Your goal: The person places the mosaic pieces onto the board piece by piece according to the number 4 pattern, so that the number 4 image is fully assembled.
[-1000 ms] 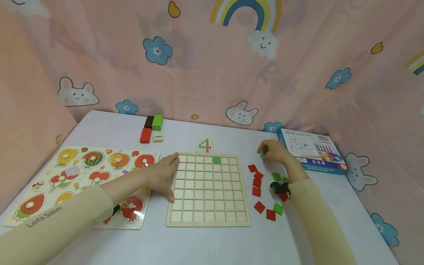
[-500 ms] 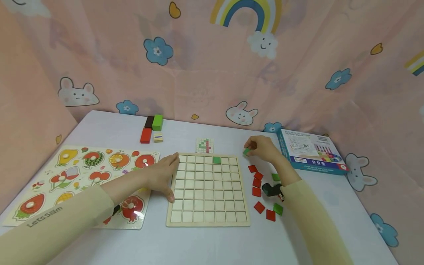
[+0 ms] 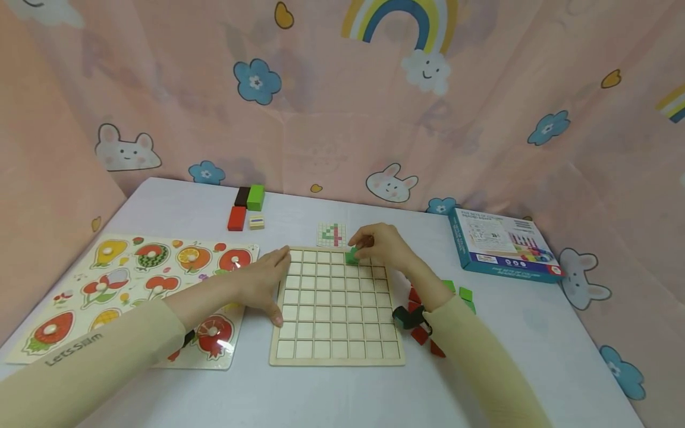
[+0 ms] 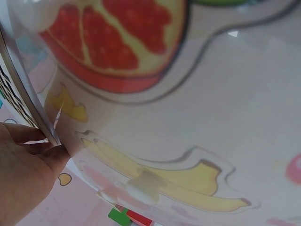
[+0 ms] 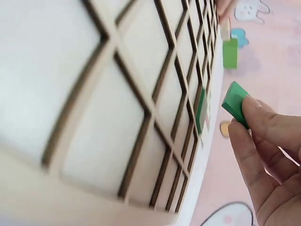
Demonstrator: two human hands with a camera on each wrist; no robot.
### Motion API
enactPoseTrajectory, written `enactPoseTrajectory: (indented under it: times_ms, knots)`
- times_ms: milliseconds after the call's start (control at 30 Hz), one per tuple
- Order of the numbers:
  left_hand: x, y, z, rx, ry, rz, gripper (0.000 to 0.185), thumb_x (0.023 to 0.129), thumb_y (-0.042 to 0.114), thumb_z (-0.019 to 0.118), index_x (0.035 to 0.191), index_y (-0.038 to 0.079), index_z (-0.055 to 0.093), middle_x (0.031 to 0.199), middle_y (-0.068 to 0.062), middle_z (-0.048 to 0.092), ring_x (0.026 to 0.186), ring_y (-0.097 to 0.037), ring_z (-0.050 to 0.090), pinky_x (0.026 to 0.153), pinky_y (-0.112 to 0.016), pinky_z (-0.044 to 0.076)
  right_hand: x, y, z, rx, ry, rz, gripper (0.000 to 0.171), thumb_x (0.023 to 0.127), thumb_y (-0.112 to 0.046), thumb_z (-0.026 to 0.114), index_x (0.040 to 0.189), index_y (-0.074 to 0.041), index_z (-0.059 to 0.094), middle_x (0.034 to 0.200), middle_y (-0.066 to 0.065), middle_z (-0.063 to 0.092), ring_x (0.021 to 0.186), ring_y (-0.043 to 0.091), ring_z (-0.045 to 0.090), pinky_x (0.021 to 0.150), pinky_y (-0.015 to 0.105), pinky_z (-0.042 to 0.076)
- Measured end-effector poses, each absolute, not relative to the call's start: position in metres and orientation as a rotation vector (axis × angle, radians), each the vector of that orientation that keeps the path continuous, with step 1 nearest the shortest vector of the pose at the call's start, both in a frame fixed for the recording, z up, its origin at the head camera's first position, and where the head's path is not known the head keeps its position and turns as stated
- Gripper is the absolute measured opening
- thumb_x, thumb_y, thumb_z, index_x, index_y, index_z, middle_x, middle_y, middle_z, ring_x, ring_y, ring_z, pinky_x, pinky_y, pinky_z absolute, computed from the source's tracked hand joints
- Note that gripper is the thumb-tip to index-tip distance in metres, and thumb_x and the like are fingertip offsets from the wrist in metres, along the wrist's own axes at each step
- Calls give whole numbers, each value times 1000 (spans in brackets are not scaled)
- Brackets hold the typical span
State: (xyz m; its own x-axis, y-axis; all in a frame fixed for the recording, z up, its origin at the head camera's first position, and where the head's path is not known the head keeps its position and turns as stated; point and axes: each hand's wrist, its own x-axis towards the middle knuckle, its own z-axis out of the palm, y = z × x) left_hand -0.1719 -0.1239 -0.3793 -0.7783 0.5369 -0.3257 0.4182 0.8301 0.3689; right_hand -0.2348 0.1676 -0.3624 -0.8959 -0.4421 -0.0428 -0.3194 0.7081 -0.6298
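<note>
A wooden grid board (image 3: 337,361) lies flat on the white table. At its left edge rests my left hand (image 3: 262,286), thumb spread apart from the fingers; the left wrist view shows the fingertips at the board's edge. Between thumb and fingertips, my right hand (image 3: 382,245) pinches a green square tile (image 5: 236,102), held tilted over the far row. Another green tile (image 5: 201,112) sits in a cell of that row, partly overlapped by the held one in the head view. Behind the board lies a small pattern card (image 3: 327,234) with green and red squares.
Red tiles (image 3: 420,336) and green tiles (image 3: 465,293) lie right of the board, partly hidden by the right forearm. A fruit knob puzzle (image 3: 16,354) lies under the left arm. Red (image 3: 237,219), green (image 3: 255,198) and black blocks stand back left; a box (image 3: 503,244) back right.
My right hand has carried the green tile leftward from beyond the loose tiles to the board's far row. The left hand has stayed at the board's left edge.
</note>
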Motion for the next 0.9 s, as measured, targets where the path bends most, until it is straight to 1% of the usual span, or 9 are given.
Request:
enactPoseTrajectory:
  times_ms: [100,300,433,633,900]
  knots:
    - [-172,-124,-379,714,2594,388,135,61,54,89,155,-7,14,166,-25,4,154,-45,10,123,-57,25,-231,154,-364,-667,2694,-934,16,84,-8,77,99,-7,75,96,6,74,86,16,67,79,29,57]
    - [-172,-124,-379,707,2593,386,135,61,53,89,156,-6,13,166,-24,3,154,-44,9,124,-56,24,-227,138,-368,-747,2662,-870,10,84,-7,76,94,-10,76,94,4,76,85,12,69,78,25,58]
    - [-171,-123,-380,700,2589,383,135,61,53,89,156,-5,13,167,-23,2,155,-43,8,124,-56,24,-226,134,-370,-747,2673,-816,10,85,-8,76,94,-11,76,92,2,75,83,11,67,76,23,57]
    - [-172,-123,-381,715,2598,378,136,60,54,89,155,-7,14,166,-25,4,154,-45,9,124,-56,24,-225,131,-371,-778,2688,-756,11,84,-5,75,92,-11,77,88,2,76,81,10,67,72,22,56]
    - [-172,-123,-380,712,2594,381,135,60,55,89,155,-7,14,166,-25,3,154,-45,9,123,-58,25,-223,128,-372,-779,2695,-720,11,83,-2,75,90,-10,77,87,2,76,81,10,66,72,22,55]
